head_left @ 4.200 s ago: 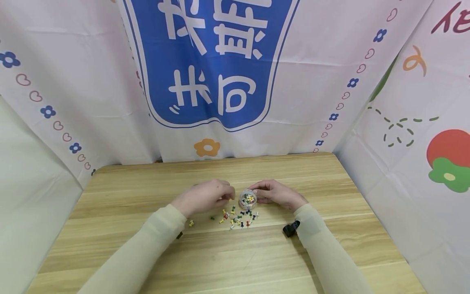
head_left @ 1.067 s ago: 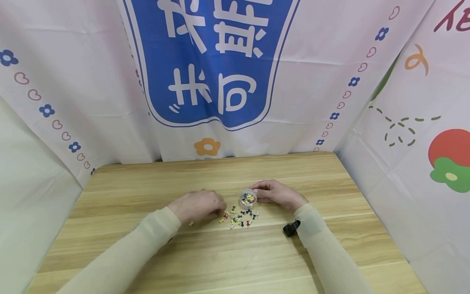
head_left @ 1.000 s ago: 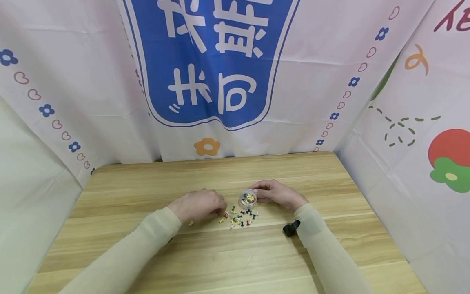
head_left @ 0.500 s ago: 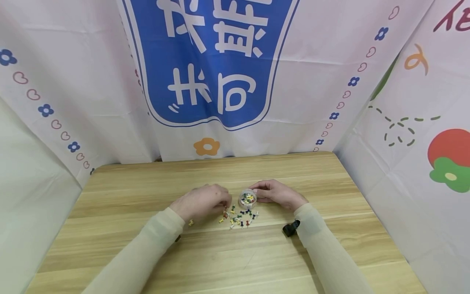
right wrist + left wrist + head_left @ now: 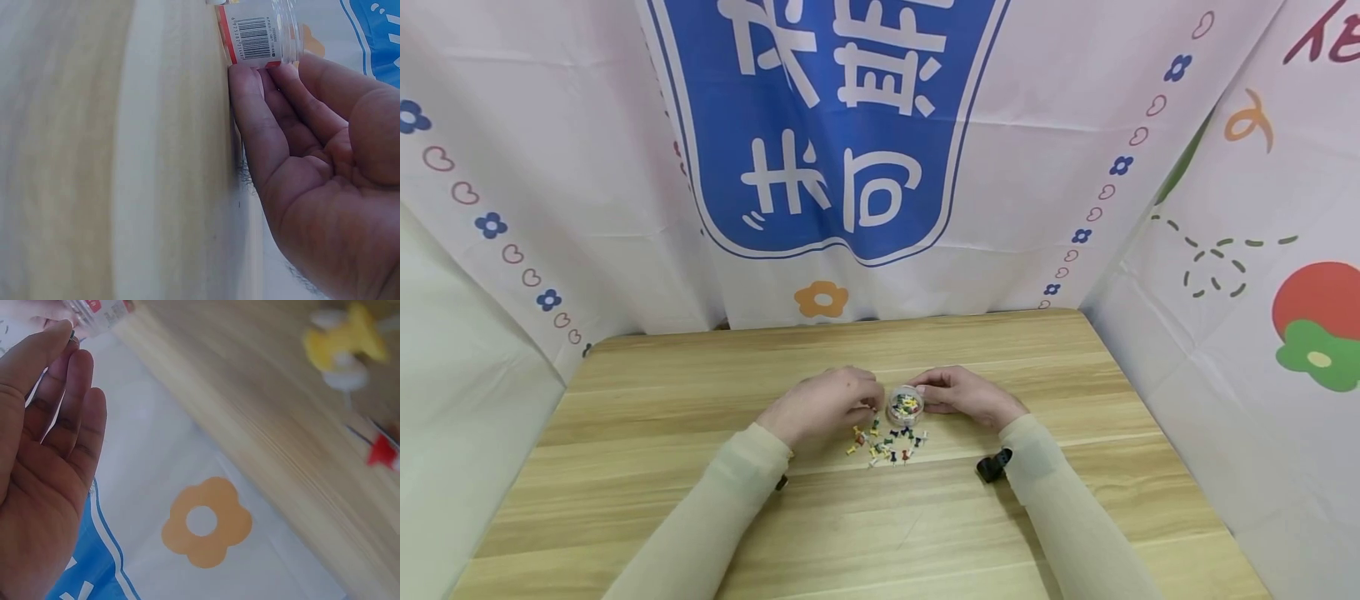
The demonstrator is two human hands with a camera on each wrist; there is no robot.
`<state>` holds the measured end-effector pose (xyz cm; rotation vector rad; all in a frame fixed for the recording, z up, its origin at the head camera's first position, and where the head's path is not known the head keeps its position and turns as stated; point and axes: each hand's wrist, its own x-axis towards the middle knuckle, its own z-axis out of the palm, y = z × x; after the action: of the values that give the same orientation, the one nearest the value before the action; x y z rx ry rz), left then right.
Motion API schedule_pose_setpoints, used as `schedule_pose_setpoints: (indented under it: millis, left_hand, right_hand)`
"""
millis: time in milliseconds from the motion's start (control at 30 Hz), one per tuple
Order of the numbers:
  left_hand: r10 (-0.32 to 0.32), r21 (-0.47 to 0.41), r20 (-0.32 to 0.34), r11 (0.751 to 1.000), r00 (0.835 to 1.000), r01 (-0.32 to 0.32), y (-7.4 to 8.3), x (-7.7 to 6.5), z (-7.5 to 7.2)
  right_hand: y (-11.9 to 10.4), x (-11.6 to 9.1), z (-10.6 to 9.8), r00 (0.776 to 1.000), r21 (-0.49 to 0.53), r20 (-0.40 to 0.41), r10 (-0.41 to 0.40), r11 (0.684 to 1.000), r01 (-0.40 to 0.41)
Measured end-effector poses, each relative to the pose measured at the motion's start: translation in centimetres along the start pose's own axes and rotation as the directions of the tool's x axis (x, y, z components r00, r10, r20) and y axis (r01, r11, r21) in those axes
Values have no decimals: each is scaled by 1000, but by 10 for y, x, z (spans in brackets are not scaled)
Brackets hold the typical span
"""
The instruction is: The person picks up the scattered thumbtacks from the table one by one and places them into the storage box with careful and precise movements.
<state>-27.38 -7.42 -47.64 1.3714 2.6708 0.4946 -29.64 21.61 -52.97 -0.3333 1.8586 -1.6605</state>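
My left hand (image 5: 829, 403) is just left of a small round clear plastic tub (image 5: 904, 421). In the left wrist view its thumb and forefinger pinch a tiny push pin (image 5: 74, 337), mostly hidden, with a dark green bit and metal showing. My right hand (image 5: 964, 393) holds the tub's right side, thumb at the rim and fingers low on the wall. The tub stands upright on the table, and several coloured push pins lie inside. Its barcode label (image 5: 253, 39) shows in the right wrist view. In front of the tub, loose push pins (image 5: 906, 455) lie scattered.
A wooden table (image 5: 880, 533) carries everything, backed by a white printed cloth (image 5: 1030, 200). One yellow push pin (image 5: 791, 454) sits apart, partly behind the left wrist. Black straps (image 5: 992, 467) show at the wrists.
My left hand went down to the pins at the left, then rose and moved right towards the tub with a push pin. The right hand and tub have stayed put.
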Motion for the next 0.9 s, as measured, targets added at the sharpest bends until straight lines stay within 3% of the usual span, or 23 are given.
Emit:
schedule_pose_setpoints:
  millis: [267,600,900]
  left_hand:
    - [-17,-18,-67,1000,998,16,4,10,-3]
    - [-23,-36,-129,999,991,18,9,21,4]
    - [-46,-36,-109,998,993,43,12,32,13]
  right_hand:
    - [1,1,-1,1000,16,8,7,1000,-7]
    - [1,0,0,1000,17,12,3,1000,-3]
    - [-1,-1,0,1000,17,9,-2,1000,2]
